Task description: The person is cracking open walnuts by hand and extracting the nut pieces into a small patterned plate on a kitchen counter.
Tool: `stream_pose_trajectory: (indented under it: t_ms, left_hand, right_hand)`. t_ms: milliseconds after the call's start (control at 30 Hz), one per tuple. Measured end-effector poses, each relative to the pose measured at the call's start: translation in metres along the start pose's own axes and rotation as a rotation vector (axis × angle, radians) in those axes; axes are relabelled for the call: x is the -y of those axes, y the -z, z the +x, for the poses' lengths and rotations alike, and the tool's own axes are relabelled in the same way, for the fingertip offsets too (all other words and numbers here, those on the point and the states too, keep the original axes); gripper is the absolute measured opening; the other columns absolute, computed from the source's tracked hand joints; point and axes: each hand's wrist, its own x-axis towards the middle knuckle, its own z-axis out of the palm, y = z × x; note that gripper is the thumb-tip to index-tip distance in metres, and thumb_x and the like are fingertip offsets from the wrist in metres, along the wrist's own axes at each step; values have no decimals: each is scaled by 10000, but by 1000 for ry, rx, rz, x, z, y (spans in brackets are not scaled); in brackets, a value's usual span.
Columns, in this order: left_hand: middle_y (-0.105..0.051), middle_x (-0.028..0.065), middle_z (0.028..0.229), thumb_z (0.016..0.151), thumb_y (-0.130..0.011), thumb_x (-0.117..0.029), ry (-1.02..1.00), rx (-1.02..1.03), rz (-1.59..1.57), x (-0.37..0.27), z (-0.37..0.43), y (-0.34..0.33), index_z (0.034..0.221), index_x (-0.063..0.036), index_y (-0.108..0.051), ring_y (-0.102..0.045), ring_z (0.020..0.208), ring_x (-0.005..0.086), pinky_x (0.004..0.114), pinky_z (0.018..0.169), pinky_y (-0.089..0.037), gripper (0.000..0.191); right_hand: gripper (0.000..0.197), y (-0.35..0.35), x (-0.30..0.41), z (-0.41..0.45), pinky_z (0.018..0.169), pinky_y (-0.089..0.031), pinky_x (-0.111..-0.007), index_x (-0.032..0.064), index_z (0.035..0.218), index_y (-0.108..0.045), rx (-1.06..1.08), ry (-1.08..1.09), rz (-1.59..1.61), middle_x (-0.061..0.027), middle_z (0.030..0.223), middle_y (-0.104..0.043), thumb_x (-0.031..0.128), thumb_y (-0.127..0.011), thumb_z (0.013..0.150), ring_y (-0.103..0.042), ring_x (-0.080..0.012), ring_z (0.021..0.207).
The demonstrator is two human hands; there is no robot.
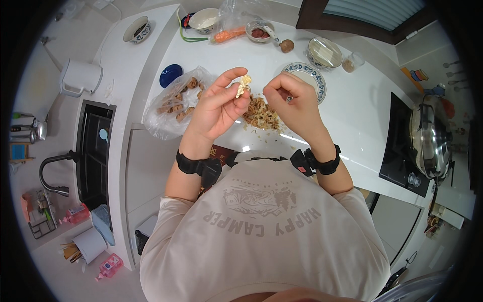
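Observation:
A pale, peeled walnut kernel (243, 86) is held up between the thumb and fingers of my left hand (222, 102). Just to its right, apart from the kernel, my right hand (296, 100) has its fingers curled and the thumb against the index finger. Nothing shows in that pinch. Below and between both hands lies a heap of broken brown shell and skin bits (261, 115) on the white counter. Left of my left hand, a clear plastic bag (154, 113) holds several whole walnuts (175, 108). A blue-patterned plate (321, 85) is partly hidden behind my right hand.
A dark blue lid or dish (171, 75) sits by the bag. Toward the back are bagged carrots (230, 34), a bowl of sliced meat (259, 33), a mushroom (286, 46) and a covered bowl (325, 53). The sink (94, 151) is left; a lidded pan (430, 139) stands right.

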Motion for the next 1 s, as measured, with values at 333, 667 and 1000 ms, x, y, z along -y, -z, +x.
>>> stream_pose_trajectory:
  t_ms: [333,667,1000]
  left_hand:
    - [-622,91,927,948,-499,-61,48,27,-54,2,6,0,1196,3,-512,-596,778,116,225,689,-498,256]
    - [-636,68,877,930,-565,-124,-50,-67,382,1,0,-12,1192,14,-549,-599,769,112,218,682,-486,296]
    - [-656,105,886,944,-530,-133,20,-30,363,-1,-2,-10,1207,48,-559,-624,706,134,247,653,-528,321]
  right_hand:
    - [96,-6,14,4,545,-451,-217,24,825,-660,-59,95,-18,-42,755,-625,84,-703,763,-568,-93,619]
    - [113,-7,15,2,562,-501,-255,6,837,-662,-23,30,-91,-70,755,-636,90,-699,770,-616,-131,630]
    - [94,-6,15,2,571,-498,-244,20,814,-636,-26,121,-169,-67,748,-618,64,-699,760,-606,-136,612]
